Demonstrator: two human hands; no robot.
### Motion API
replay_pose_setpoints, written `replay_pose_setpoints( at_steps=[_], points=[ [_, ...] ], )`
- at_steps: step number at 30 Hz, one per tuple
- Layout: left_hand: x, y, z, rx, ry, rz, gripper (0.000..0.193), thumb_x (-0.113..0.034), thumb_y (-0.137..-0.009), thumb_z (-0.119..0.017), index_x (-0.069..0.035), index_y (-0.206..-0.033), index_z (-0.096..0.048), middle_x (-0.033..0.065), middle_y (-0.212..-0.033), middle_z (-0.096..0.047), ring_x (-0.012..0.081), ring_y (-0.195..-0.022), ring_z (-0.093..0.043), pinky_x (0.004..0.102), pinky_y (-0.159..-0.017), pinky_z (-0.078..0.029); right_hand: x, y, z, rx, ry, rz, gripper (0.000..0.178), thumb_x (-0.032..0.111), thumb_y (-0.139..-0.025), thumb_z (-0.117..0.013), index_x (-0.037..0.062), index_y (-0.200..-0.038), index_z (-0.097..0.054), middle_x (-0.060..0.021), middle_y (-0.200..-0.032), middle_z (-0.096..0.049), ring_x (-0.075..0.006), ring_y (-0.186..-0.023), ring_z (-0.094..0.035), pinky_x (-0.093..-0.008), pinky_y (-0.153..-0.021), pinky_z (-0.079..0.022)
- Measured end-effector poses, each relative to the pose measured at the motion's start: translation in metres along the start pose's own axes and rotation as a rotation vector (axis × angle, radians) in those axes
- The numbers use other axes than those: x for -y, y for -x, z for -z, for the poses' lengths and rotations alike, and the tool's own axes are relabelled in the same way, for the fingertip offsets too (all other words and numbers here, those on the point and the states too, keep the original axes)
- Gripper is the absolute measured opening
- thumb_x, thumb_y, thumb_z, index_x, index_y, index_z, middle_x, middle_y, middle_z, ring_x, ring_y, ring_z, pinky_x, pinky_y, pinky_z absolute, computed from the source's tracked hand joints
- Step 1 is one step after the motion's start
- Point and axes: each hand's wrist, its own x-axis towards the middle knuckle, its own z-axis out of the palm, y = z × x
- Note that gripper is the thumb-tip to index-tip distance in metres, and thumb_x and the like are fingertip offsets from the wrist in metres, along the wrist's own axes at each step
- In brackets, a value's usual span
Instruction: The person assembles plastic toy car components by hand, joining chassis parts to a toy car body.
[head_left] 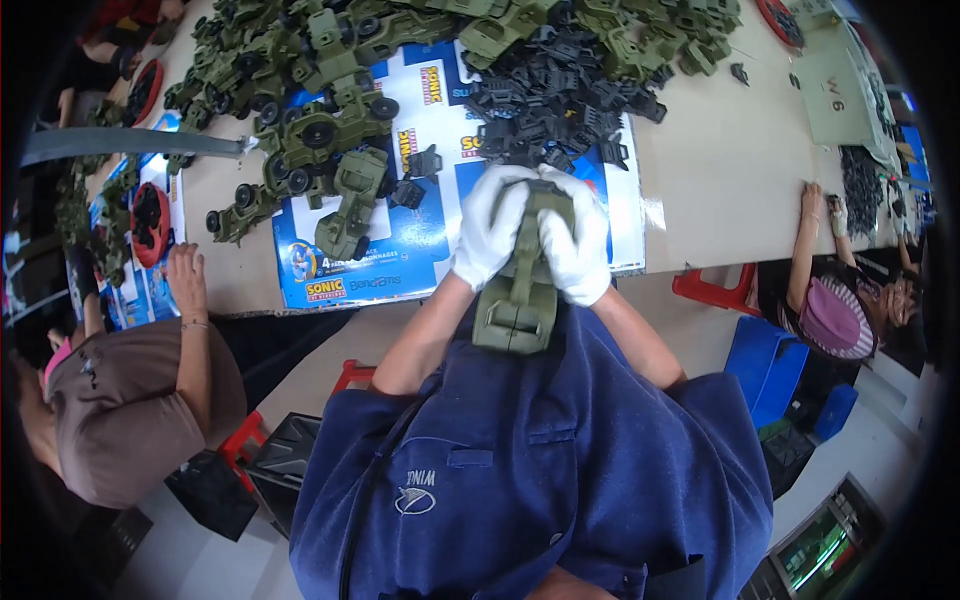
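My left hand (488, 228) and my right hand (578, 245), both in white gloves, are closed around the two sides of an olive-green toy vehicle (515, 318). Its open, box-like end points toward my chest. The far end lies between my fingers, which partly cover it, and my thumbs press near its middle. Just beyond my hands a heap of small black plastic parts (545, 95) lies on a blue and white printed sheet (420, 255). To the left, many green toy vehicles with black wheels (318, 135) are piled up. One vehicle (352, 200) lies nearest the sheet's left part.
A grey metal bar (130, 145) crosses at the left. Red bowls (150, 222) hold black parts. Co-workers sit at the left (140, 400) and right (835, 315). A pale green bin (840, 85) stands far right. Red stools (715, 290) and blue bins (765, 370) are below table level.
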Motion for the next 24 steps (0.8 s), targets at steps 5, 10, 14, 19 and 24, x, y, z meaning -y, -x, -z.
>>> replay_pose_setpoints(
  at_steps=[5,10,14,19,24],
  points=[
    [0.018,-0.002,0.000,0.077,-0.255,0.145,0.037,-0.034,-0.090,-0.068,-0.005,-0.112,-0.064,0.0166,-0.108,-0.065,0.0318,-0.100,-0.064,0.0377,-0.088,-0.051,-0.070,0.003,0.044,-0.176,0.162,-0.376,0.042,0.032,-0.097,-0.059,-0.0008,-0.123,-0.057,-0.0163,-0.118,-0.064,-0.0261,-0.104,-0.061,-0.0368,-0.094,-0.048],
    [0.039,0.011,0.098,-0.414,-1.408,0.201,0.048,-0.042,-0.075,-0.077,-0.008,-0.105,-0.062,0.0109,-0.104,-0.064,0.0289,-0.102,-0.060,0.0439,-0.086,-0.044,-0.140,-0.008,0.163,-0.836,0.043,-0.673,0.063,0.047,-0.097,-0.057,-0.0025,-0.135,-0.048,-0.0126,-0.127,-0.059,-0.0195,-0.113,-0.058,-0.0324,-0.100,-0.045],
    [0.044,0.027,0.154,-0.115,-1.594,0.854,0.076,-0.048,-0.072,-0.078,-0.009,-0.132,-0.053,0.0090,-0.125,-0.059,0.0284,-0.113,-0.056,0.0467,-0.094,-0.042,-0.164,0.004,0.161,-0.721,0.414,-0.349,0.056,0.031,-0.091,-0.069,-0.0017,-0.133,-0.050,-0.0163,-0.132,-0.057,-0.0217,-0.121,-0.054,-0.0340,-0.106,-0.041],
    [0.046,0.062,0.173,0.184,-1.558,0.362,0.048,-0.019,-0.071,-0.072,-0.025,-0.118,-0.064,0.0055,-0.132,-0.053,0.0339,-0.131,-0.042,0.0545,-0.100,-0.036,-0.118,0.001,0.048,0.043,0.457,-0.373,0.034,0.026,-0.084,-0.071,0.0016,-0.108,-0.070,-0.0185,-0.103,-0.069,-0.0291,-0.092,-0.068,-0.0358,-0.086,-0.053],
    [0.046,0.093,0.170,0.314,-1.424,-0.002,0.047,-0.002,-0.071,-0.062,-0.033,-0.105,-0.073,0.0079,-0.145,-0.045,0.0354,-0.143,-0.028,0.0565,-0.109,-0.026,-0.081,-0.022,-0.002,0.211,0.684,-0.206,0.041,0.018,-0.079,-0.074,0.0051,-0.117,-0.064,-0.0187,-0.111,-0.066,-0.0347,-0.098,-0.066,-0.0399,-0.087,-0.052]
  ],
)
